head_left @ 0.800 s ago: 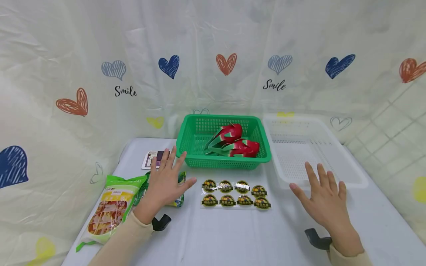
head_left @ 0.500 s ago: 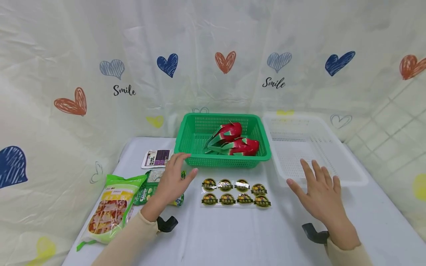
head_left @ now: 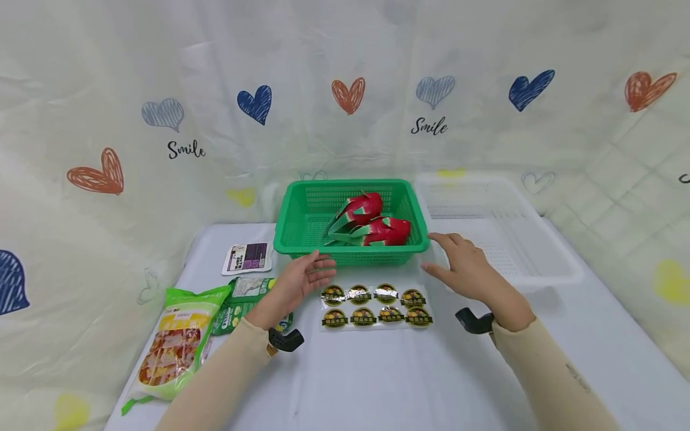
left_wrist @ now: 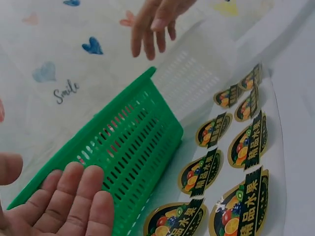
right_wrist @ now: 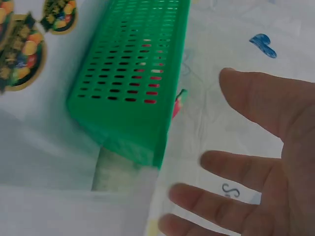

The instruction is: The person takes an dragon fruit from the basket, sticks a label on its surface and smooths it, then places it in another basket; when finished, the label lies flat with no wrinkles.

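Note:
A green plastic basket stands at the back middle of the table, with two red dragon fruits with green leaf tips lying in it. My left hand is at the basket's front left side, palm turned inward, fingers extended near the front wall. At the front right corner is my right hand, thumb and fingers spread apart with nothing between them. In the left wrist view the left fingers overlap the basket's wall. The right thumb shows spread beside the basket's rim in the right wrist view.
A sheet of round fruit stickers lies in front of the basket. A white basket stands to the right. At left are a green-and-yellow food bag, a dark green packet and a small white-and-purple packet.
My left hand has turned from palm down to palm inward and moved right. My right hand has moved left and forward, from the white basket's front edge to the green basket's corner.

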`<action>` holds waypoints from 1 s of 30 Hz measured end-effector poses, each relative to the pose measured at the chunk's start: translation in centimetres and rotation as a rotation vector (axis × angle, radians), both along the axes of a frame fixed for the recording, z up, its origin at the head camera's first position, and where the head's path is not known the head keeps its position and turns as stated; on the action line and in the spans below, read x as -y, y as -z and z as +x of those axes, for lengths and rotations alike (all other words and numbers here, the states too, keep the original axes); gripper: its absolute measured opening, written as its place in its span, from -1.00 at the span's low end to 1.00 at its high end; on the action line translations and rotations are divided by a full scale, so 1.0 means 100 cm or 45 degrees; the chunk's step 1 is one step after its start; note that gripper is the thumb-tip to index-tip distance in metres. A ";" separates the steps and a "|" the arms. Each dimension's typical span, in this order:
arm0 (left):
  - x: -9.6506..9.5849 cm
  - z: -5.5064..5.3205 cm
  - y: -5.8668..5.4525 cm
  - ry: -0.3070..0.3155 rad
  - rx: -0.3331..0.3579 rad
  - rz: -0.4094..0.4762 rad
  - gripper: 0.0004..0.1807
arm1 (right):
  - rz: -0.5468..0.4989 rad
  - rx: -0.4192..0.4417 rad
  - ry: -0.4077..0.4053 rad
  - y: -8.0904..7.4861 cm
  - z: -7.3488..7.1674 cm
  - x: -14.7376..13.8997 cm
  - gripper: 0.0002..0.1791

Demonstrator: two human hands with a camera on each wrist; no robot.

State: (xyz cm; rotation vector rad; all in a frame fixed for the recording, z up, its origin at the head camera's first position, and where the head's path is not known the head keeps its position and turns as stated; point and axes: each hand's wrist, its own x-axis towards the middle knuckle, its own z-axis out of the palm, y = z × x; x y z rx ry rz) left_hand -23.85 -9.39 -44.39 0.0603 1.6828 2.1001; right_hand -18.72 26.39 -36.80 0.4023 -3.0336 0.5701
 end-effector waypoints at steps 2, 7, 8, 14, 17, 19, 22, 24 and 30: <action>0.002 -0.004 0.002 -0.072 0.032 0.050 -0.50 | -0.006 0.043 -0.058 -0.005 -0.017 0.010 -0.29; 0.001 -0.009 0.003 -0.189 0.063 0.076 -0.53 | -0.036 0.120 -0.159 -0.018 -0.061 0.037 -0.32; 0.001 -0.010 0.003 -0.195 0.059 0.066 -0.51 | -0.030 0.128 -0.171 -0.019 -0.069 0.042 -0.32; -0.005 -0.011 0.004 -0.196 0.027 0.019 -0.47 | 0.079 0.229 -0.214 -0.023 -0.111 0.063 -0.24; -0.007 -0.012 0.004 -0.208 0.022 0.018 -0.52 | 0.129 0.302 -0.222 -0.024 -0.125 0.071 -0.20; -0.007 -0.013 0.004 -0.219 0.019 0.015 -0.54 | 0.159 0.342 -0.225 -0.023 -0.133 0.075 -0.18; -0.008 -0.013 0.004 -0.235 0.024 0.017 -0.54 | 0.193 0.391 -0.217 -0.021 -0.142 0.079 -0.17; -0.007 -0.013 0.004 -0.241 0.025 0.008 -0.53 | 0.195 0.424 -0.207 -0.018 -0.147 0.081 -0.17; -0.005 -0.013 0.006 -0.224 0.017 -0.026 -0.47 | 0.166 0.486 -0.170 -0.010 -0.157 0.080 -0.18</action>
